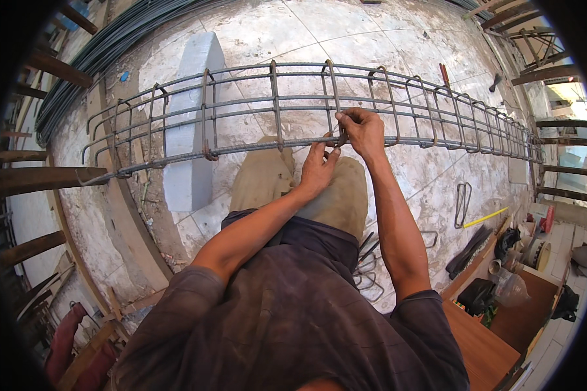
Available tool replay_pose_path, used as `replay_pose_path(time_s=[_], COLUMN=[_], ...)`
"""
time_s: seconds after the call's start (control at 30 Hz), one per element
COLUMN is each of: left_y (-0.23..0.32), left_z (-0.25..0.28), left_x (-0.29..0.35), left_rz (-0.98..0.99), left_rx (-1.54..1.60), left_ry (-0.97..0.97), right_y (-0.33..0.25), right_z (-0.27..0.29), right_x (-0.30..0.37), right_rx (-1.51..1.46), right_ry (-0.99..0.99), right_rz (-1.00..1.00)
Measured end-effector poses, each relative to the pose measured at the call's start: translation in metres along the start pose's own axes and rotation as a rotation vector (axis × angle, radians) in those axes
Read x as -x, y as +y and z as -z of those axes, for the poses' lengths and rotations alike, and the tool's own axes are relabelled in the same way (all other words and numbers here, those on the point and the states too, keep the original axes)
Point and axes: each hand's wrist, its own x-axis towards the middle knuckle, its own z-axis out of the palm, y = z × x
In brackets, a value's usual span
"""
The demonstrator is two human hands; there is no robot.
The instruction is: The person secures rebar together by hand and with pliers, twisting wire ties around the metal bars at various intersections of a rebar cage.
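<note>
A long rebar cage (241, 144) of ribbed bars and rectangular wire stirrups runs crosswise in front of me, over my knees. My right hand (364, 133) is closed, with thumb and fingers pinching a stirrup (334, 91) just above the cage's near lower bar. Below that same bar, my left hand (318, 168) has its fingers bent up and pressed together beside the joint of stirrup and bar. Whether a thin tie wire is in those fingertips is too small to make out. Under the cage's left part stands a pale rectangular block (190, 166).
A bundle of long dark rods (104, 62) lies at the far left, near wooden posts (42, 179). Loose stirrups (462, 203) and a yellow strip (486, 217) lie on the floor to the right. Beyond the cage is a red-handled tool (444, 75). A wooden box (528, 316) sits at lower right.
</note>
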Motion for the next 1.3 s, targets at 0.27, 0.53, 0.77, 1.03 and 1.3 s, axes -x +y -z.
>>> replay_pose_path(time_s=[0.27,0.53,0.77,1.03,1.3], left_y=[0.006,-0.003,0.001,0.01,0.01], left_z=[-0.016,-0.012,-0.008,-0.011,-0.013], left_x=[-0.008,-0.013,-0.012,-0.012,-0.012], left_rz=[0.129,0.253,0.265,0.152,0.142], left_rx=[-0.04,-0.138,-0.245,-0.324,-0.326], left_ry=[0.044,-0.051,-0.052,-0.043,-0.017], right_y=[0.002,0.036,0.036,0.034,0.061], right_z=[0.005,-0.008,-0.019,-0.013,-0.016], right_x=[0.012,0.063,0.081,0.076,0.083], right_rx=[-0.13,-0.603,-0.854,-0.849,-1.008], right_ry=[0.051,0.261,0.363,0.313,0.428], right_rz=[0.008,-0.074,-0.15,-0.18,-0.392])
